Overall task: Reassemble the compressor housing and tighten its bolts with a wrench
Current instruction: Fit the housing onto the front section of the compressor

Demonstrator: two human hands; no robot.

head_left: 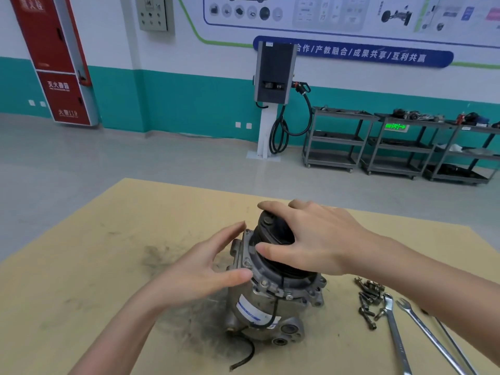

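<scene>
A grey metal compressor [266,307] stands upright on a tan board [108,253], its black pulley end [270,234] on top and a blue-and-white label on its side. My right hand [311,239] lies over the pulley, fingers spread around it and thumb on its front rim. My left hand [205,266] hovers at the housing's left side, fingers straight, thumb tip against the flange. A heap of dark bolts [369,299] and two combination wrenches [397,336] [430,336] lie on the board to the right, under my right forearm.
A black cable [244,355] trails from the compressor's base toward the front edge. Dark grease smudges stain the board left of the compressor. Beyond the board are grey floor, a wall charger on a post [273,77] and metal shelf carts [392,144].
</scene>
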